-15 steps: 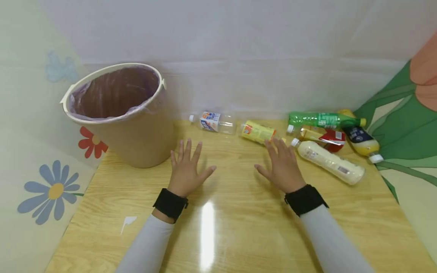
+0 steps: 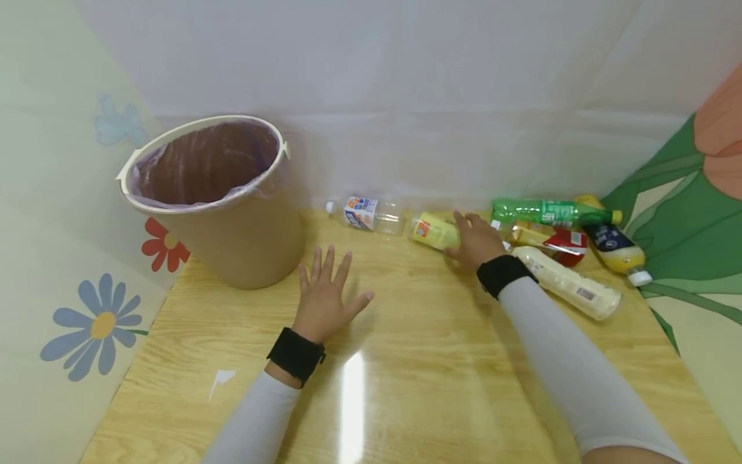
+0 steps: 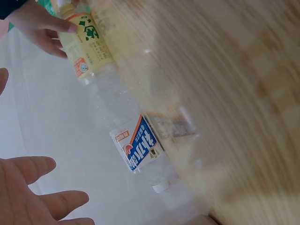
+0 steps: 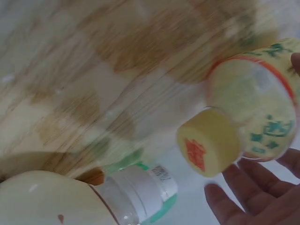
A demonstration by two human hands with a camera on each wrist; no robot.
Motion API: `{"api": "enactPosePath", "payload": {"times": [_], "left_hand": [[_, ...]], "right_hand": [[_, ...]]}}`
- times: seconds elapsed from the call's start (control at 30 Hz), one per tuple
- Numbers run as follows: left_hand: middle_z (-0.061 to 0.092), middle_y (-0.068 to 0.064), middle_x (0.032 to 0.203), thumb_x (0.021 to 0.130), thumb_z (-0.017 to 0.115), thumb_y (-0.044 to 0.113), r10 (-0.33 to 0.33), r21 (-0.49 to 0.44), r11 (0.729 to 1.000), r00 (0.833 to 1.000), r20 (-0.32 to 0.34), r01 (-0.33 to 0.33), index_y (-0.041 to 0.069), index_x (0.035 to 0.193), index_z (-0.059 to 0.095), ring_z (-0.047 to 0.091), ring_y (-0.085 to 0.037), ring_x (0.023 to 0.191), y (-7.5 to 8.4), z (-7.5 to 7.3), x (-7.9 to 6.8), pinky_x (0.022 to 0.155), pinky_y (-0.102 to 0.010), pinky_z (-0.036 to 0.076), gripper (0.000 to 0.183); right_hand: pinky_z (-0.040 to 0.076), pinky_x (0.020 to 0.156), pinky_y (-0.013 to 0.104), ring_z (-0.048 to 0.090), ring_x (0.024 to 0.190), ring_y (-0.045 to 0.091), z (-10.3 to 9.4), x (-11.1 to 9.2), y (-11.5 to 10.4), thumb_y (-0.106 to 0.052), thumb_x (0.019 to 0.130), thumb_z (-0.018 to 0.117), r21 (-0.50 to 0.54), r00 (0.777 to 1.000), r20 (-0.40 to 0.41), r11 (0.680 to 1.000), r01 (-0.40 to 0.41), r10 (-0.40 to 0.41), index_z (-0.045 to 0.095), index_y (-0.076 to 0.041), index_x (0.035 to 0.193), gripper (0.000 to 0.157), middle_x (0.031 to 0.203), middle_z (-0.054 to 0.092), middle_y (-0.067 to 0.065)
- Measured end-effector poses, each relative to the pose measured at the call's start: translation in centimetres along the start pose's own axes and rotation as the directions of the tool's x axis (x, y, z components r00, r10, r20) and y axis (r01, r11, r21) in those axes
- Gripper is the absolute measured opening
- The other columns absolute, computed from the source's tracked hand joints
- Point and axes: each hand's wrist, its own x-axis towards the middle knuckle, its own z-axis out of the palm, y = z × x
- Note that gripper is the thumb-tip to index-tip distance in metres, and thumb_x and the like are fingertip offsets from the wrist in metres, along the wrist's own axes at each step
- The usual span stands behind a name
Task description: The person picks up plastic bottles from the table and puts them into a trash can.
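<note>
My right hand (image 2: 480,241) grips the yellow-labelled plastic bottle (image 2: 431,232), which lies on its side. In the left wrist view the thumb of that hand (image 3: 41,29) is on one side of the bottle (image 3: 91,49) and the fingers are on the other. The right wrist view shows the bottle's yellow cap (image 4: 211,140) close up, fingers beside it. My left hand (image 2: 324,303) is spread with straight fingers over the wooden table (image 2: 406,361), holding nothing. Beyond it lies a clear bottle (image 2: 385,218) with a blue-and-white label, cap to the left.
A tan bin (image 2: 249,238) with a plastic liner stands at the back left. On the right lie a cream bottle (image 2: 570,283), a green bottle (image 2: 522,209), a red-labelled bottle (image 2: 565,241) and a dark-labelled yellow one (image 2: 614,248). A white scrap (image 2: 223,377) lies near the front left.
My right hand has moved forward and slightly left from above the table and taken hold of the yellow-labelled bottle. The left hand stays spread, nearly where it was.
</note>
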Motion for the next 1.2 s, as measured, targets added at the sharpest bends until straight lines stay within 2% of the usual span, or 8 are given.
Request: {"api": "enactPosePath", "payload": {"times": [0.17,0.43,0.57,0.67,0.77,0.93,1.07,1.2], "left_hand": [[0.014,-0.016,0.162,0.088,0.042,0.073,-0.015,-0.017,1.0,1.0,0.016,0.016,0.023,0.155,0.022,0.003,-0.038,0.151,-0.1,-0.1,-0.3,0.117,-0.069,0.007,0.086],[0.012,-0.015,0.163,0.088,0.042,0.073,-0.017,-0.055,0.998,0.999,0.028,0.019,0.023,0.155,0.019,0.001,-0.035,0.152,0.0,0.1,-0.2,0.118,-0.067,0.007,0.086],[0.011,-0.013,0.164,0.087,0.042,0.074,-0.021,-0.154,0.988,0.999,0.047,0.028,0.026,0.156,0.012,0.002,-0.034,0.152,0.0,0.3,-0.1,0.118,-0.065,0.013,0.089],[0.011,-0.009,0.164,0.087,0.046,0.073,-0.029,-0.331,0.942,0.995,0.097,0.06,0.031,0.156,0.007,0.009,-0.031,0.152,0.4,-0.1,0.1,0.119,-0.06,0.02,0.09],[0.018,-0.004,0.162,0.087,0.054,0.067,-0.036,-0.558,0.821,0.986,0.162,0.121,0.037,0.154,0.006,0.021,-0.027,0.149,1.4,-0.6,0.2,0.117,-0.056,0.028,0.088],[0.033,0.0,0.153,0.09,0.065,0.041,-0.01,-0.85,0.489,0.976,0.218,0.195,0.031,0.154,0.015,0.035,-0.02,0.142,3.7,-0.6,0.4,0.112,-0.045,0.039,0.081],[0.037,0.0,0.151,0.093,0.064,0.019,0.077,-0.951,0.265,0.98,0.184,0.157,0.03,0.151,0.021,0.04,-0.024,0.139,5.6,-0.3,0.1,0.108,-0.044,0.044,0.073],[0.04,-0.002,0.15,0.091,0.065,0.009,0.123,-0.99,0.102,0.986,0.112,0.1,0.025,0.148,0.029,0.043,-0.024,0.137,7.0,-0.5,-0.4,0.107,-0.037,0.046,0.07]], "right_hand": [[0.038,0.103,0.064,0.04,0.127,0.053,0.3,0.6,0.4,-0.036,0.089,0.068,-0.005,0.998,0.06,1.0,-0.002,0.002,0.023,-0.002,0.151,0.084,0.142,0.039,0.034],[0.039,0.102,0.063,0.04,0.124,0.052,0.5,0.1,0.9,-0.03,0.089,0.069,0.076,1.0,0.021,0.997,0.0,-0.002,0.028,0.001,0.149,0.079,0.138,0.04,0.035],[0.039,0.103,0.062,0.042,0.124,0.05,0.1,-1.0,0.2,-0.029,0.089,0.069,0.2,1.0,-0.008,0.98,-0.009,0.011,0.026,0.001,0.15,0.08,0.139,0.038,0.035],[0.046,0.094,0.058,0.048,0.116,0.043,-0.5,-2.3,-1.5,-0.031,0.09,0.068,0.298,0.999,-0.042,0.954,0.011,0.001,0.026,-0.003,0.151,0.079,0.137,0.041,0.031],[0.05,0.087,0.05,0.051,0.111,0.034,-0.9,-4.5,-3.7,-0.035,0.09,0.068,0.377,0.996,-0.082,0.925,0.051,-0.022,0.025,-0.009,0.152,0.08,0.137,0.042,0.025],[0.051,0.089,0.045,0.05,0.114,0.026,-1.5,-8.7,-7.5,-0.04,0.089,0.067,0.457,0.979,-0.17,0.872,0.177,-0.11,0.025,-0.017,0.153,0.08,0.141,0.042,0.016],[0.052,0.089,0.04,0.05,0.117,0.021,-1.4,-11.4,-9.9,-0.039,0.089,0.068,0.514,0.962,-0.213,0.818,0.258,-0.17,0.026,-0.022,0.152,0.078,0.141,0.042,0.011],[0.051,0.092,0.04,0.049,0.123,0.019,-1.4,-13.3,-11.4,-0.039,0.089,0.068,0.58,0.961,-0.203,0.767,0.274,-0.189,0.028,-0.025,0.152,0.076,0.142,0.042,0.007]]}}
